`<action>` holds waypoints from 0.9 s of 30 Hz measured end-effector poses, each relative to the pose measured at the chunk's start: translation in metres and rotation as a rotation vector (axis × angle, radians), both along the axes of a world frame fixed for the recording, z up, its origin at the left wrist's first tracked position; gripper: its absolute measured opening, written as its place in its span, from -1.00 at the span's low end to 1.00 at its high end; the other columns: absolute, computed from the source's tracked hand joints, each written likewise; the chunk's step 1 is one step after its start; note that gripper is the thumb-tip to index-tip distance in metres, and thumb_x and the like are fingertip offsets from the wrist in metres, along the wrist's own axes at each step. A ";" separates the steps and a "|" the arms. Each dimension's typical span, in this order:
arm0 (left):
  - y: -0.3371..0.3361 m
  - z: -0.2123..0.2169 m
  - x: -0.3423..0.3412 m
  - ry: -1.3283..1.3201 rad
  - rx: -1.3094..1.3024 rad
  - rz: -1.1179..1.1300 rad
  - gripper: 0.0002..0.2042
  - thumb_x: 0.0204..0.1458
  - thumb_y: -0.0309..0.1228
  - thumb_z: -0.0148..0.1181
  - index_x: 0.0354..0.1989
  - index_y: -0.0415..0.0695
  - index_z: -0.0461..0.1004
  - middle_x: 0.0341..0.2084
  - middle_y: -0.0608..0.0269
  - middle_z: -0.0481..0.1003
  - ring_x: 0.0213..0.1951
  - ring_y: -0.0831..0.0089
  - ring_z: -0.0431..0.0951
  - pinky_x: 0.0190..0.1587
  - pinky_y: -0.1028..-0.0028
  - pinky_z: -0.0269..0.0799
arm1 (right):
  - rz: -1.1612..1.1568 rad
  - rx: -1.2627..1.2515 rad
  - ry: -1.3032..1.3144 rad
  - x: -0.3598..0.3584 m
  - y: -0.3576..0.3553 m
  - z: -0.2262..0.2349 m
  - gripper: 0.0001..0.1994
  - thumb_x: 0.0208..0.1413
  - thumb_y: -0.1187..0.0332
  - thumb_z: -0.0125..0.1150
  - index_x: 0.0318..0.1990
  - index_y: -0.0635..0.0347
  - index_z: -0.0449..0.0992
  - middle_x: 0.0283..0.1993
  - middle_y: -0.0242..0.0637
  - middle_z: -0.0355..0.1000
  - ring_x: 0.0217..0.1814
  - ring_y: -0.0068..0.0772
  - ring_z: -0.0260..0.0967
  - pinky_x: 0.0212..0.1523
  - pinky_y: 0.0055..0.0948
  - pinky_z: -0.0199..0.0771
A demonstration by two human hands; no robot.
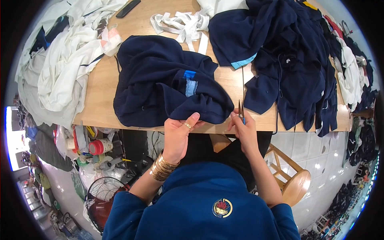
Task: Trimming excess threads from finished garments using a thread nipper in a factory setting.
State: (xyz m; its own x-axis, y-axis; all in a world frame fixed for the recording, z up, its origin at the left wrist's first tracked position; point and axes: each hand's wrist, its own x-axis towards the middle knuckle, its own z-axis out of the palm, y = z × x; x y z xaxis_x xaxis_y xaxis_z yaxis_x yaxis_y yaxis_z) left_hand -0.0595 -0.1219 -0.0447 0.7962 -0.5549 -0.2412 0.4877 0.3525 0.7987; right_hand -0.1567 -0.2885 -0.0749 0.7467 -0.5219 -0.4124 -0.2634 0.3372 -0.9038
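A navy garment (pixel 148 76) lies bunched on the wooden table in front of me, with a bright blue tag and a light blue label (pixel 191 88) showing on its folded part. My left hand (pixel 178 134) pinches the near edge of the cloth, thumb on top. Small scissors (pixel 241 109) with dark blades and a bit of blue at the handle point up from my right hand (pixel 243 130), whose fingers close round them. The blades stand just right of the garment's right corner. Whether my right fingertips also touch the cloth, I cannot tell.
White garments (pixel 60 80) are heaped at the left and more navy garments (pixel 296 60) at the right. White straps (pixel 184 24) and a black phone (pixel 128 9) lie farther back on the table (pixel 100 96). Below are a wooden stool (pixel 296 186) and a fan (pixel 106 192).
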 end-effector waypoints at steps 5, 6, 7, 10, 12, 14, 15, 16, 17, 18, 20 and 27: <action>0.004 0.001 0.000 -0.027 0.069 -0.014 -0.81 0.03 -0.53 0.16 -0.18 -0.34 0.48 -0.32 0.17 0.55 -0.30 0.50 0.55 -0.14 0.52 0.44 | 0.112 -0.814 0.066 0.002 0.001 0.030 -0.82 0.07 0.33 0.18 -0.20 0.16 0.41 -0.46 -0.38 0.45 -0.49 -0.63 0.34 -0.45 -0.66 0.30; 0.004 0.002 0.000 -0.027 0.077 -0.025 -0.81 0.02 -0.53 0.17 -0.19 -0.35 0.48 -0.34 0.17 0.55 -0.31 0.49 0.55 -0.14 0.54 0.43 | 0.120 -0.807 0.044 0.003 0.004 0.037 -0.80 -0.01 0.40 0.25 -0.21 0.16 0.44 -0.44 -0.38 0.43 -0.46 -0.61 0.35 -0.39 -0.65 0.33; 0.003 0.004 0.000 -0.027 0.077 -0.026 -0.81 0.02 -0.53 0.17 -0.19 -0.35 0.48 -0.34 0.17 0.55 -0.31 0.49 0.55 -0.14 0.54 0.43 | 0.120 -0.807 0.045 0.004 0.006 0.041 -0.80 -0.01 0.40 0.25 -0.21 0.16 0.44 -0.44 -0.38 0.43 -0.46 -0.61 0.35 -0.39 -0.65 0.33; 0.003 0.006 0.000 -0.047 0.099 -0.065 -0.81 0.02 -0.55 0.16 -0.20 -0.36 0.48 -0.35 0.17 0.56 -0.29 0.50 0.55 -0.13 0.56 0.42 | 0.218 -0.751 -0.146 0.005 0.013 0.052 -0.70 -0.15 0.59 0.29 -0.19 0.13 0.50 -0.44 -0.36 0.43 -0.47 -0.57 0.34 -0.40 -0.65 0.35; 0.003 0.005 0.000 -0.138 0.187 -0.124 -0.79 0.04 -0.57 0.13 -0.14 -0.35 0.46 -0.31 0.18 0.55 -0.25 0.53 0.53 -0.12 0.57 0.41 | 0.247 -0.749 -0.225 0.014 0.017 0.059 -0.68 -0.17 0.60 0.29 -0.18 0.13 0.51 -0.44 -0.36 0.43 -0.46 -0.59 0.35 -0.42 -0.64 0.35; 0.001 0.004 -0.001 -0.177 0.195 -0.138 -0.77 0.04 -0.57 0.13 -0.11 -0.35 0.43 -0.29 0.19 0.54 -0.24 0.54 0.52 -0.11 0.57 0.41 | 0.295 -0.772 -0.318 0.025 0.019 0.064 -0.61 -0.23 0.61 0.29 -0.15 0.11 0.51 -0.44 -0.36 0.44 -0.46 -0.57 0.39 -0.47 -0.61 0.37; 0.001 0.004 -0.001 -0.217 0.200 -0.151 -0.75 0.04 -0.58 0.12 -0.08 -0.34 0.41 -0.27 0.20 0.53 -0.23 0.56 0.51 -0.11 0.58 0.40 | 0.295 -0.771 -0.318 0.030 0.021 0.065 -0.61 -0.23 0.61 0.29 -0.15 0.11 0.51 -0.44 -0.36 0.44 -0.46 -0.57 0.39 -0.47 -0.61 0.37; 0.002 0.002 -0.002 -0.216 0.200 -0.154 -0.75 0.04 -0.58 0.12 -0.08 -0.34 0.41 -0.27 0.20 0.53 -0.23 0.56 0.51 -0.11 0.58 0.40 | 0.340 -0.800 -0.332 0.034 0.022 0.066 -0.62 -0.24 0.61 0.29 -0.15 0.11 0.51 -0.44 -0.36 0.45 -0.46 -0.52 0.41 -0.47 -0.59 0.38; 0.004 -0.002 -0.003 -0.293 0.196 -0.185 -0.73 0.04 -0.59 0.12 -0.05 -0.33 0.40 -0.25 0.21 0.52 -0.22 0.57 0.50 -0.10 0.58 0.40 | 0.385 -0.830 -0.347 0.039 0.023 0.066 -0.62 -0.25 0.60 0.29 -0.16 0.10 0.52 -0.43 -0.36 0.46 -0.46 -0.47 0.44 -0.48 -0.57 0.38; 0.006 -0.004 -0.003 -0.369 0.191 -0.215 -0.71 0.04 -0.59 0.11 -0.03 -0.32 0.38 -0.24 0.22 0.51 -0.21 0.58 0.49 -0.10 0.59 0.40 | 0.386 -0.843 -0.414 0.044 0.024 0.062 -0.68 -0.25 0.59 0.29 -0.23 0.13 0.51 -0.42 -0.35 0.48 -0.46 -0.39 0.45 -0.47 -0.55 0.39; 0.002 0.001 -0.003 -0.322 0.184 -0.189 -0.71 0.04 -0.59 0.12 -0.04 -0.32 0.38 -0.24 0.23 0.51 -0.21 0.58 0.49 -0.11 0.59 0.40 | 0.347 -0.840 -0.420 0.046 0.024 0.053 -0.71 -0.23 0.60 0.27 -0.26 0.14 0.50 -0.42 -0.34 0.47 -0.46 -0.36 0.45 -0.48 -0.54 0.39; 0.003 0.003 0.005 -0.099 0.181 -0.104 -0.78 0.02 -0.58 0.15 -0.15 -0.39 0.44 -0.31 0.17 0.53 -0.29 0.53 0.54 -0.16 0.59 0.42 | 0.191 -0.317 -0.306 0.027 0.009 0.071 -0.94 0.02 0.51 0.12 -0.34 0.18 0.39 -0.52 -0.38 0.37 -0.40 -0.62 0.33 -0.33 -0.66 0.28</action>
